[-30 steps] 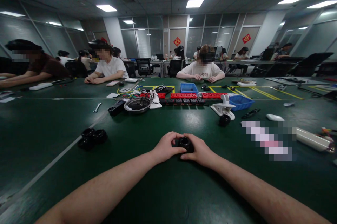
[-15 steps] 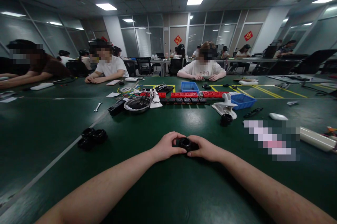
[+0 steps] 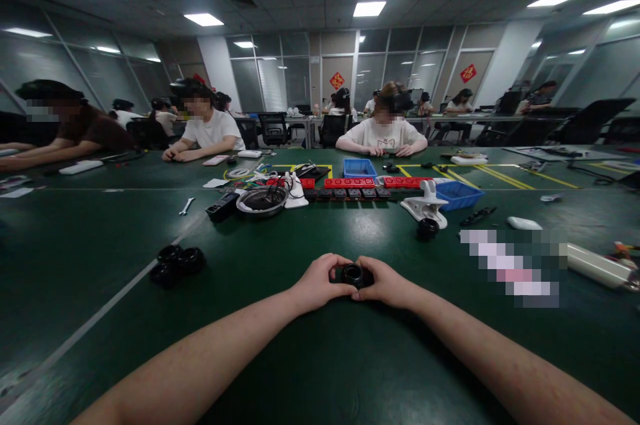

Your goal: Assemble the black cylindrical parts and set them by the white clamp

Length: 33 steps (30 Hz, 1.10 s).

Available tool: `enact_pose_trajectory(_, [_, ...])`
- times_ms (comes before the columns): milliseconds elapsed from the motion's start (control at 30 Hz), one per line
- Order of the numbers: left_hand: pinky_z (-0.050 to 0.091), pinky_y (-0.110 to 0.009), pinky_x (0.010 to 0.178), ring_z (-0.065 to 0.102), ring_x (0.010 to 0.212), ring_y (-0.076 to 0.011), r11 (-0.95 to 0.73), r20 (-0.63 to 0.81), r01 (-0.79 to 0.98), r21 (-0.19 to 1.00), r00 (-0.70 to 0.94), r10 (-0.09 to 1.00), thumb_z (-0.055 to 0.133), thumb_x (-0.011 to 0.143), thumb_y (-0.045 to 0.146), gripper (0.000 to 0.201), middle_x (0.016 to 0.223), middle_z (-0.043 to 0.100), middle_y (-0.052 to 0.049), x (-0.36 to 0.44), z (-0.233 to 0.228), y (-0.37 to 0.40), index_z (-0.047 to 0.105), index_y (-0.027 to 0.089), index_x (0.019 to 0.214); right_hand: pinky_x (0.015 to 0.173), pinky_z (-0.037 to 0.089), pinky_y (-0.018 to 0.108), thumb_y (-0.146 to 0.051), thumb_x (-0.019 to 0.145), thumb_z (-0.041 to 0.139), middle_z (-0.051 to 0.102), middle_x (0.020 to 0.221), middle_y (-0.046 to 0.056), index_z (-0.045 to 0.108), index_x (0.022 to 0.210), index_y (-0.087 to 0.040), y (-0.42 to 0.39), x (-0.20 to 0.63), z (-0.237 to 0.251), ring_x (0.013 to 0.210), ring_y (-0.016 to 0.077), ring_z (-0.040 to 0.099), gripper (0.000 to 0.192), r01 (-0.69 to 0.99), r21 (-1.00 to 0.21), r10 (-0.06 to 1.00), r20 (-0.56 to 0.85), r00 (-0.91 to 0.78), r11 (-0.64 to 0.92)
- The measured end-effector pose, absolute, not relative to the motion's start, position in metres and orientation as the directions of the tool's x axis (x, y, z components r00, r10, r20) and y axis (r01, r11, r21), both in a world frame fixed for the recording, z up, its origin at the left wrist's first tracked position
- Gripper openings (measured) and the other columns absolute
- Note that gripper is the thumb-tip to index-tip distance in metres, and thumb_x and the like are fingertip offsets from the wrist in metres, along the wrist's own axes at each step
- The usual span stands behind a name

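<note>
Hands [image 3: 320, 284] on hollow black part [image 3: 353, 283] — dark cable [image 3: 273, 192] in metal bowl [image 3: 241, 208].

Green table [image 3: 320, 372], three black round parts [image 3: 192, 260], wrench [image 3: 187, 206], blue trays [image 3: 463, 201]

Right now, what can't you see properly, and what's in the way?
All in the head view:
Sides of the black round part: hidden by the left hand and right hand.
Pink-and-white strip: blurred into blocks, so I can't tell what it is.
Left end of the pale cylinder: covered by the same blur.
Small thing at the hands of the person opposite: too small to tell.
</note>
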<state>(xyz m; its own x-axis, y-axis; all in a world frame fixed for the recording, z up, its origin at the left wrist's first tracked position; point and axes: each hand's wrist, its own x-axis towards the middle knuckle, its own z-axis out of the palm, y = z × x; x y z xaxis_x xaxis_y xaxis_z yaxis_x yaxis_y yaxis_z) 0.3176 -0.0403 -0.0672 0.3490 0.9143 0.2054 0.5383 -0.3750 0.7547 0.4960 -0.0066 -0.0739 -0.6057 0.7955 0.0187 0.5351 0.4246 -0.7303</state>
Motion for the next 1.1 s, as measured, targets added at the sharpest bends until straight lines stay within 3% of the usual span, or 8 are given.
enact_pose_trajectory(233, [0.037,-0.023,0.057,0.046,0.066,-0.0138,-0.309,0.263,0.634,0.709,0.169,0.95,0.068,0.058,0.031,0.037,0.082,0.049,-0.001,0.324,-0.071,-0.047,0.055,0.017,0.091,0.05,0.028,0.022,-0.037,0.054,0.067,0.05,0.068,0.0,0.042,0.069,-0.017,-0.018,0.479,-0.083,0.061,0.0129,0.045,0.035,0.774,-0.486,0.911,0.16,-0.379,0.407])
enact_pose_trajectory(367, [0.037,-0.024,0.058,0.045,0.066,-0.014,-0.317,0.284,0.648,0.693,0.16,0.946,0.068,0.058,0.03,0.036,0.081,0.05,-0.001,0.323,-0.071,-0.045,0.055,0.017,0.089,0.055,0.032,0.025,-0.043,0.059,0.064,0.053,0.072,0.004,0.046,0.073,-0.016,-0.026,0.474,-0.079,0.066,0.0169,0.049,0.035,0.813,-0.395,0.904,0.2,-0.377,0.427])
enact_pose_trajectory(467, [0.037,-0.023,0.057,0.044,0.063,-0.0127,-0.348,0.252,0.599,0.721,0.241,0.937,0.068,0.059,0.03,0.037,0.079,0.049,0.0,0.319,-0.068,-0.041,0.055,0.016,0.09,0.064,0.036,0.029,-0.048,0.056,0.064,0.055,0.085,0.007,0.048,0.091,-0.016,-0.028,0.478,-0.076,0.078,0.0207,0.051,0.05,0.755,-0.437,0.872,0.219,-0.438,0.49])
enact_pose_trajectory(567, [0.037,-0.021,0.056,0.043,0.063,-0.0115,-0.373,0.222,0.522,0.767,0.33,0.917,0.067,0.06,0.03,0.037,0.079,0.049,0.0,0.314,-0.067,-0.038,0.055,0.016,0.092,0.077,0.036,0.034,-0.042,0.054,0.068,0.051,0.105,0.009,0.039,0.115,-0.017,-0.024,0.487,-0.075,0.095,0.0236,0.048,0.071,0.652,-0.511,0.817,0.211,-0.536,0.56])
enact_pose_trajectory(633, [0.036,-0.021,0.056,0.043,0.062,-0.011,-0.38,0.209,0.493,0.782,0.367,0.906,0.067,0.061,0.03,0.038,0.078,0.048,0.0,0.311,-0.067,-0.036,0.055,0.016,0.093,0.083,0.034,0.037,-0.037,0.055,0.069,0.048,0.112,0.009,0.036,0.12,-0.019,-0.02,0.493,-0.074,0.1,0.0245,0.045,0.075,0.581,-0.557,0.771,0.186,-0.609,0.594])
enact_pose_trajectory(800, [0.035,-0.02,0.054,0.043,0.063,-0.0106,-0.366,0.168,0.464,0.807,0.414,0.895,0.067,0.061,0.031,0.04,0.08,0.049,0.0,0.308,-0.071,-0.032,0.055,0.018,0.097,0.079,0.037,0.034,-0.028,0.061,0.066,0.055,0.102,0.005,0.048,0.11,-0.021,-0.011,0.502,-0.068,0.092,0.0218,0.05,0.052,0.464,-0.647,0.675,0.108,-0.73,0.605])
enact_pose_trajectory(1100, [0.036,-0.021,0.057,0.045,0.065,-0.0116,-0.332,0.127,0.447,0.831,0.427,0.895,0.068,0.061,0.03,0.043,0.081,0.051,-0.001,0.307,-0.072,-0.029,0.054,0.018,0.1,0.072,0.04,0.028,-0.021,0.067,0.06,0.056,0.09,0.002,0.055,0.098,-0.017,-0.006,0.503,-0.063,0.08,0.017,0.051,0.032,0.391,-0.746,0.631,0.049,-0.774,0.539])
